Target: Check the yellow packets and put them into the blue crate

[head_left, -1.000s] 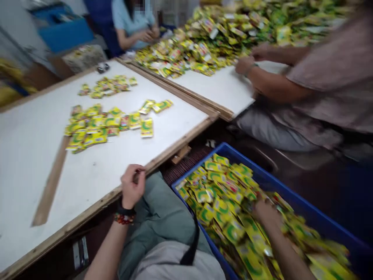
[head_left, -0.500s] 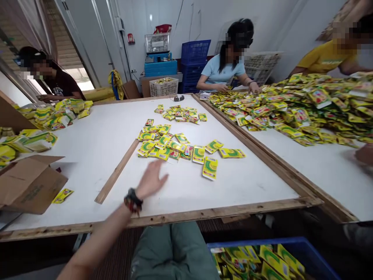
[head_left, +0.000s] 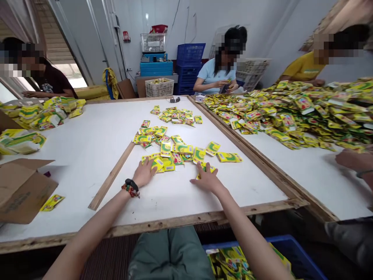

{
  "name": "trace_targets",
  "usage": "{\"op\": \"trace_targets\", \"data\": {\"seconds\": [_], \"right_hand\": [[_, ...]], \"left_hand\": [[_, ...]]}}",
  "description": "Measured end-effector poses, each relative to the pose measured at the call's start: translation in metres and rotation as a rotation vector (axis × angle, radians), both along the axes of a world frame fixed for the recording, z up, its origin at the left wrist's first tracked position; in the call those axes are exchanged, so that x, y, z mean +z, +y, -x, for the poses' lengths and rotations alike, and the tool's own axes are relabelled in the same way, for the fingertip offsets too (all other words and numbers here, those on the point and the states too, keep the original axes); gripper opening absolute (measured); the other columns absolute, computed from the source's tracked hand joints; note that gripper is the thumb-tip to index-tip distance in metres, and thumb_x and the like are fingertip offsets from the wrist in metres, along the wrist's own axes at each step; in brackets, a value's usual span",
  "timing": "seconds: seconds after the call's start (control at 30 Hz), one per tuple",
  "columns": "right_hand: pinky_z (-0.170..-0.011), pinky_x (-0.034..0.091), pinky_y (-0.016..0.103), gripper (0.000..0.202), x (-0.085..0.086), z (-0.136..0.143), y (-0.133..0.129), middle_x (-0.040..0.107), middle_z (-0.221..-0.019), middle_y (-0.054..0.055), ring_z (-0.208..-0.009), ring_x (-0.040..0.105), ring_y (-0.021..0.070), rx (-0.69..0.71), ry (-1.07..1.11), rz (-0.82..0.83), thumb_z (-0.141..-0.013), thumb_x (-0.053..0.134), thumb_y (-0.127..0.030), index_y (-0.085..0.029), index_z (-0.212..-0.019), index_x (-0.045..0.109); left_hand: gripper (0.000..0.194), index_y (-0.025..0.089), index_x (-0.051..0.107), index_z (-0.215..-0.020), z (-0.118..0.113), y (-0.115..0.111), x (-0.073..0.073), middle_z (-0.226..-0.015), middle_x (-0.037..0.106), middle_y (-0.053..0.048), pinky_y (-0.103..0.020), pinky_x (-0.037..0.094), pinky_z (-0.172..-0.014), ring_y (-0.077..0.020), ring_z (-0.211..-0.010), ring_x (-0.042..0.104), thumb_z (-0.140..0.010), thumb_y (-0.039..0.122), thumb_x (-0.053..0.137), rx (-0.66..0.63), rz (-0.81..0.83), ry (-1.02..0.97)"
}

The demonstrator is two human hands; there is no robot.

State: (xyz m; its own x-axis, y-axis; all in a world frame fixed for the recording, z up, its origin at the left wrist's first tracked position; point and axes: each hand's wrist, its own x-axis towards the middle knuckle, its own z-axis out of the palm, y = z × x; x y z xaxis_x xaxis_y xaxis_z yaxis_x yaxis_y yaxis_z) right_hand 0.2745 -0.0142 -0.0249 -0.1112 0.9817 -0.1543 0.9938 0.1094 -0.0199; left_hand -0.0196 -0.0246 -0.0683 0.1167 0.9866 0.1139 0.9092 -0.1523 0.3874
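My left hand (head_left: 143,173), with a dark band and a beaded bracelet at the wrist, rests its spread fingers on the near-left edge of a loose pile of small yellow-and-green boxes (head_left: 182,149). Further right, my right hand (head_left: 207,179) lies palm down with fingers apart over a single yellow-and-green box (head_left: 212,168), partly hiding it. Neither hand is closed round anything. More boxes lie just beyond, one of them a long box (head_left: 229,157) to the right. A smaller group of boxes (head_left: 178,116) sits farther back on the white table (head_left: 247,182).
A wooden strip (head_left: 112,175) lies left of the pile. An open cardboard box (head_left: 27,194) stands at left. Beyond a wooden divider (head_left: 233,140) is a big heap of packs (head_left: 320,112). Co-workers sit around. A blue crate (head_left: 287,243) of packs is below the table edge.
My right hand has come into view and onto a box. My left hand has moved onto the pile's near edge, and the nearest boxes have shifted towards me. The view has turned slightly.
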Motion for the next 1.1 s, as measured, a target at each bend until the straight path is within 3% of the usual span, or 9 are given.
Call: {"op": "trace_targets", "data": {"seconds": [0.17,0.23,0.4,0.47,0.57,0.67,0.77,0.9,1.1], "right_hand": [[-0.080,0.048,0.042,0.058,-0.004,0.015,-0.058,0.034,-0.148,0.028,-0.100,0.067,0.0352,0.025,-0.006,-0.011,-0.087,0.045,-0.018,-0.016,-0.144,0.039],[-0.075,0.050,0.040,0.051,0.002,0.014,-0.079,0.043,-0.144,0.024,-0.090,0.070,0.0312,0.035,0.036,-0.091,-0.090,0.035,-0.015,-0.016,-0.140,0.045],[-0.061,0.051,0.030,0.039,0.026,0.013,-0.121,0.074,-0.083,0.010,-0.066,0.069,0.0227,0.019,0.639,-0.385,-0.094,0.037,-0.032,-0.015,-0.117,0.064],[-0.051,0.049,0.026,0.039,0.034,0.020,-0.133,0.070,-0.069,0.005,-0.054,0.064,0.0184,0.053,0.922,-0.260,-0.093,0.043,-0.042,-0.016,-0.109,0.067],[-0.049,0.048,0.025,0.038,0.044,0.033,-0.144,0.069,-0.071,0.003,-0.054,0.060,0.0162,0.043,1.206,-0.077,-0.086,0.054,-0.047,-0.015,-0.100,0.070],[-0.063,0.052,0.028,0.038,0.048,0.041,-0.144,0.071,-0.078,0.004,-0.069,0.063,0.0183,0.040,1.430,0.036,-0.077,0.067,-0.046,-0.016,-0.099,0.071],[-0.067,0.050,0.028,0.035,0.041,0.045,-0.142,0.068,-0.070,0.002,-0.068,0.058,0.0168,0.060,1.547,0.134,-0.074,0.069,-0.047,-0.018,-0.093,0.074],[-0.064,0.048,0.027,0.035,0.021,0.054,-0.144,0.065,-0.067,0.002,-0.064,0.053,0.0148,-0.092,1.572,0.062,-0.077,0.064,-0.048,-0.016,-0.087,0.076],[-0.056,0.047,0.024,0.053,0.015,0.053,-0.156,0.068,-0.081,0.004,-0.067,0.054,0.0144,-0.123,1.333,-0.037,-0.076,0.065,-0.043,-0.015,-0.121,0.065]], "left_hand": [[0.055,0.012,0.031,-0.143,0.007,-0.066,0.005,-0.151,0.035,-0.016,-0.045,0.027,-0.115,-0.0257,-0.142,0.028,-0.095,0.040,0.032,-0.169,0.144,-0.085],[0.058,0.012,0.030,-0.144,0.001,-0.089,0.011,-0.151,0.033,-0.018,-0.049,0.026,-0.115,-0.0289,-0.142,0.027,-0.093,0.040,0.036,-0.126,0.150,-0.118],[0.066,0.018,0.023,-0.147,-0.051,-0.139,0.037,-0.156,0.021,-0.016,-0.059,0.023,-0.113,-0.0339,-0.146,0.010,-0.090,0.042,0.048,-0.043,-0.148,-0.280],[0.078,0.019,0.023,-0.146,-0.076,-0.150,0.048,-0.154,0.025,-0.016,-0.055,0.028,-0.113,-0.0332,-0.145,0.016,-0.083,0.047,0.060,-0.144,-0.195,-0.392],[0.073,0.022,0.037,-0.136,-0.103,-0.159,0.054,-0.134,0.053,-0.014,-0.047,0.046,-0.099,-0.0306,-0.124,0.051,-0.076,0.047,0.069,-0.154,-0.168,-0.552],[0.051,0.021,0.045,-0.118,-0.117,-0.161,0.043,-0.099,0.065,-0.008,-0.040,0.054,-0.077,-0.0259,-0.090,0.065,-0.077,0.041,0.067,0.045,-0.146,-0.609],[0.062,0.019,0.035,-0.126,-0.123,-0.164,0.024,-0.101,0.065,-0.009,-0.037,0.054,-0.071,-0.0241,-0.084,0.065,-0.075,0.034,0.066,0.177,-0.197,-0.676],[0.074,0.019,0.024,-0.134,-0.128,-0.168,-0.001,-0.119,0.058,-0.014,-0.036,0.054,-0.078,-0.0235,-0.095,0.065,-0.073,0.030,0.065,0.202,-0.362,-0.745],[0.067,0.020,0.032,-0.129,-0.129,-0.169,-0.020,-0.117,0.058,-0.012,-0.037,0.053,-0.077,-0.0247,-0.097,0.064,-0.071,0.030,0.064,0.094,-0.596,-0.610]]}}
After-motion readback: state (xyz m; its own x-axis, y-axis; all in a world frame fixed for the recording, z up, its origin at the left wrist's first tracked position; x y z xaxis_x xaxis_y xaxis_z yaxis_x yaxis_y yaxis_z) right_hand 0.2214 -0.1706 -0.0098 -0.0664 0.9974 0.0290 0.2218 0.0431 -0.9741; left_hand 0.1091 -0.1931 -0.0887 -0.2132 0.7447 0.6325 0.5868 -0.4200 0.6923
